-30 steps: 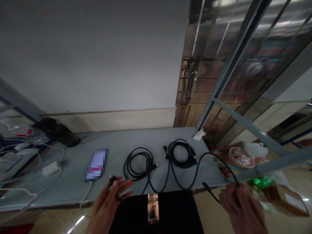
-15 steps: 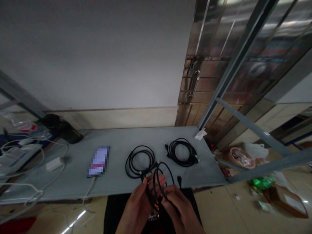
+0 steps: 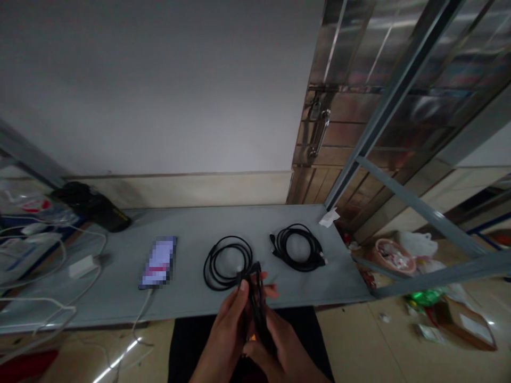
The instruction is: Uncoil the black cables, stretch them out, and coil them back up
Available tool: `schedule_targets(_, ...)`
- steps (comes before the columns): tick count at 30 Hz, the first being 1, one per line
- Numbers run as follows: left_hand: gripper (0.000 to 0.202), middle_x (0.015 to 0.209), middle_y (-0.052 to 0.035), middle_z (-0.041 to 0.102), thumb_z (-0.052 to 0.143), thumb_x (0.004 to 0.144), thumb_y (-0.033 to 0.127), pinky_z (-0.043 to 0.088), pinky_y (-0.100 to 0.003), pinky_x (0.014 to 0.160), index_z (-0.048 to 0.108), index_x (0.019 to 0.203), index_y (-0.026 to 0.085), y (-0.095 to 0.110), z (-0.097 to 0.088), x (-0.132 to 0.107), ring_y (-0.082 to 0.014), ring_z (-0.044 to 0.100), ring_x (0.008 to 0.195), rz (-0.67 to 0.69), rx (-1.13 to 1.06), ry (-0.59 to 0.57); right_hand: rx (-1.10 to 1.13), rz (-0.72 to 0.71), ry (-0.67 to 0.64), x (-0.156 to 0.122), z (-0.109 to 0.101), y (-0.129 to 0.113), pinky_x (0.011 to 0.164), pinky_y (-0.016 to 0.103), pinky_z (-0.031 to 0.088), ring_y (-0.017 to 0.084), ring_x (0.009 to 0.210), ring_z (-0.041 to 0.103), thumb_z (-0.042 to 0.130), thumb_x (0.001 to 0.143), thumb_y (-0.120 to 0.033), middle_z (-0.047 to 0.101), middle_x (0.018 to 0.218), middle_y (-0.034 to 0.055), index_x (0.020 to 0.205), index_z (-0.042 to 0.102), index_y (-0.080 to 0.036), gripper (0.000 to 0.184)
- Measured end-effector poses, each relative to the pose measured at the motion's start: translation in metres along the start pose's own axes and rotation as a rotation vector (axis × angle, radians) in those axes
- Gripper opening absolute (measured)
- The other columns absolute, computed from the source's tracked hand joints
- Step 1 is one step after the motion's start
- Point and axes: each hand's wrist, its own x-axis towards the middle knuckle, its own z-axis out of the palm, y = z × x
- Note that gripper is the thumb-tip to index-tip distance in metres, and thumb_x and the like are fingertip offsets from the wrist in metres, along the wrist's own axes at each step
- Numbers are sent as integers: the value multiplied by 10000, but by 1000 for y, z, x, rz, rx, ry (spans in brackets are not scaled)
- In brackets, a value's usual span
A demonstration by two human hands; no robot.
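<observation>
A black cable (image 3: pixel 259 313), gathered in loops, is held between both hands at the table's front edge. My left hand (image 3: pixel 228 324) is closed on its left side, with the thumb pressed near the cable's end. Closed round the other side of the loops is my right hand (image 3: pixel 279 340); some of its fingers are hidden behind the cable. Just beyond my left hand, a coiled black cable (image 3: pixel 213 268) lies on the grey table (image 3: pixel 191 223). Farther right rests another coiled black cable (image 3: pixel 298 266), its plugs showing at the sides.
On the left lie a phone (image 3: pixel 158 261) with a white cord, a white adapter (image 3: pixel 83 267) and a black bottle (image 3: pixel 96 210). A metal post (image 3: pixel 371 135) rises at the table's right end. A basket (image 3: pixel 393 256) and a cardboard box (image 3: pixel 465 323) stand on the floor.
The held cable's loops, spread open before, are now drawn together into a narrow bundle. My right hand has moved left and turned around them. Both coils on the table stay put.
</observation>
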Motion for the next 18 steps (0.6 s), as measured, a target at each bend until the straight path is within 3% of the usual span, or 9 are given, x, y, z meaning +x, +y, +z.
schedule_targets(2, 752, 1383, -146, 824, 706, 972, 791, 594, -489, 1150, 772, 1452, 216, -2, -1, -1, -377, 708, 1412, -7, 85, 17, -2, 46, 27, 2, 7, 5, 1310, 497, 469, 343, 1590, 558, 623, 1137, -486, 567, 1725, 144, 1706, 521, -262, 620)
schedule_targets(4, 750, 1451, -140, 797, 723, 943, 811, 496, -547, 1278, 802, 1408, 228, -3, -3, -3, -389, 637, 1510, -1, 146, 57, 6, 98, 56, 3, 10, 8, 1356, 509, 399, 337, 1680, 423, 603, 1145, -508, 443, 1808, 136, 1763, 436, -261, 685)
schedule_targets(7, 727, 1510, -117, 771, 807, 860, 820, 358, -577, 1375, 847, 1325, 264, -2, -6, -5, -396, 563, 1585, 13, 233, 151, 78, 179, 44, 6, 7, 5, 1347, 475, 426, 307, 1688, 413, 616, 1137, -552, 431, 1819, 123, 1825, 275, -270, 818)
schedule_targets(9, 734, 1524, -111, 764, 777, 867, 847, 324, -574, 1391, 855, 1309, 267, -2, -8, -5, -394, 550, 1597, 24, 310, 148, 120, 238, 32, 7, 2, 0, 1330, 470, 450, 309, 1657, 465, 623, 1131, -582, 515, 1768, 119, 1811, 324, -281, 802)
schedule_targets(12, 768, 1574, -123, 730, 603, 986, 857, 328, -560, 1391, 815, 1400, 246, -2, -13, -5, -375, 555, 1595, 96, 458, 23, 185, 345, 124, 11, -5, -8, 1318, 467, 448, 319, 1619, 500, 627, 1108, -674, 625, 1667, 111, 1688, 559, -288, 700)
schedule_targets(14, 772, 1659, -123, 660, 656, 994, 802, 381, -538, 1366, 724, 1535, 255, -3, -16, -5, -367, 551, 1598, 189, 559, -122, 308, 384, 238, 19, -8, -12, 1181, 412, 557, 295, 1416, 662, 647, 1069, -745, 761, 1420, 114, 1476, 721, -266, 633)
schedule_targets(15, 789, 1665, -124, 655, 759, 951, 755, 437, -520, 1333, 690, 1568, 266, -3, -18, -4, -370, 573, 1576, 237, 613, -202, 411, 375, 276, 25, -10, -15, 1041, 373, 615, 262, 1193, 745, 660, 1051, -765, 796, 1196, 93, 1317, 766, -249, 591)
schedule_targets(16, 798, 1630, -122, 684, 863, 900, 683, 498, -493, 1284, 684, 1564, 279, -3, -19, -3, -369, 616, 1528, 277, 672, -279, 539, 350, 299, 31, -12, -17, 879, 333, 629, 211, 927, 743, 679, 1042, -765, 750, 953, 42, 1155, 764, -238, 545)
schedule_targets(18, 635, 1421, -95, 799, 946, 881, 507, 594, -420, 1145, 741, 1440, 288, 0, -22, 1, -327, 736, 1331, 353, 801, -371, 827, 279, 297, 45, -16, -23, 619, 269, 525, 114, 553, 490, 727, 1042, -708, 486, 660, -78, 936, 673, -235, 488)
